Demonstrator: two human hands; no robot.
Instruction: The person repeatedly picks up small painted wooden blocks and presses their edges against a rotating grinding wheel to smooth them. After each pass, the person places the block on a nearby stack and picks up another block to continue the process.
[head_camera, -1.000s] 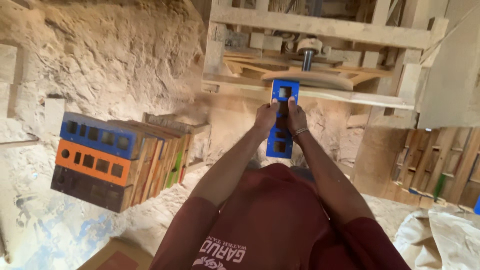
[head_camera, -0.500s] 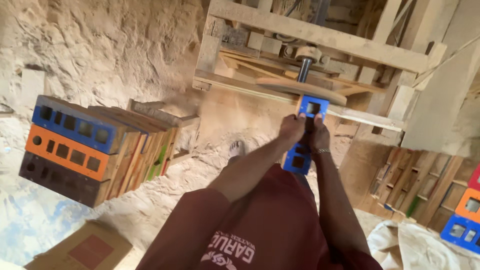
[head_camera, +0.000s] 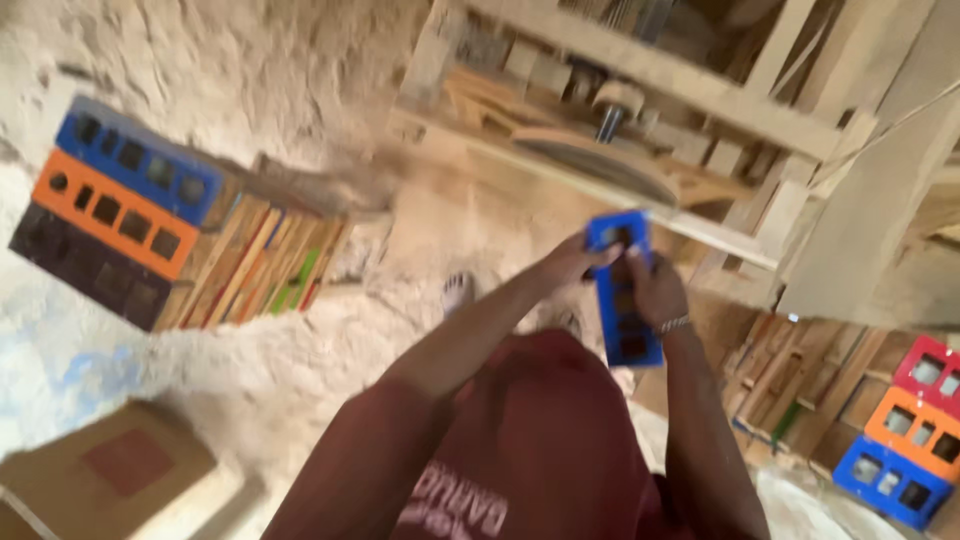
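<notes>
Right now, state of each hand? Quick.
Left hand: closed on the top of the blue panel with cut-out holes.
Right hand: closed on the same blue panel, fingers wrapped over its right edge.

Sawdust floor underfoot, pale and sunlit; a rough timber frame up ahead (everything blurred), painted pierced boards stacked left, another coloured stack at right.

Painted blue wooden block is looking matt; the bench frame is showing raw, rough timber; sawdust is coating the floor.
</notes>
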